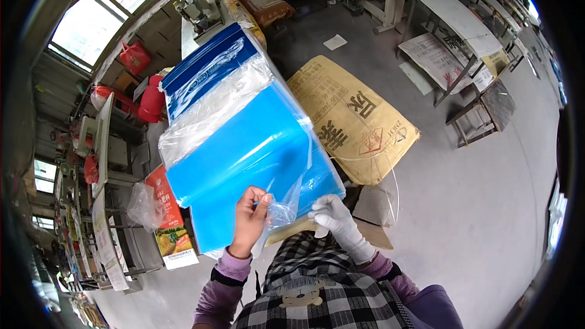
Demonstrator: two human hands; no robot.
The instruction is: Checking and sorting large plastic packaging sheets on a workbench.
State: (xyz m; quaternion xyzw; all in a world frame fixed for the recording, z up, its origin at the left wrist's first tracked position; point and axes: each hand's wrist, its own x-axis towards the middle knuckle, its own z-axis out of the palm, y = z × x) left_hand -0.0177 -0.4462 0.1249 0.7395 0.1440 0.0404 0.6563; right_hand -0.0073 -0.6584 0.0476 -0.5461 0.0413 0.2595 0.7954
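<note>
In front of me lies a stack of blue plastic bags [244, 152], their clear film layers creased and shiny. My left hand [250, 216], bare, is closed with thumb against fingers on a piece of clear plastic film [283, 210] lifted from the near part of the stack. My right hand [334, 219] wears a white glove and rests by the stack's near right corner. Its fingers are curled together; what they pinch, if anything, is too small to make out. Crumpled clear film [213, 109] and a darker blue bundle [210, 64] lie farther back.
A yellow woven sack [353, 116] lies right of the stack, with a white cord [395, 186] hanging near it. An orange printed sack [169, 219] hangs at the left. Behind stands a sewing machine [198, 9]. A wooden stool [487, 113] and long tables [439, 6] are to the right.
</note>
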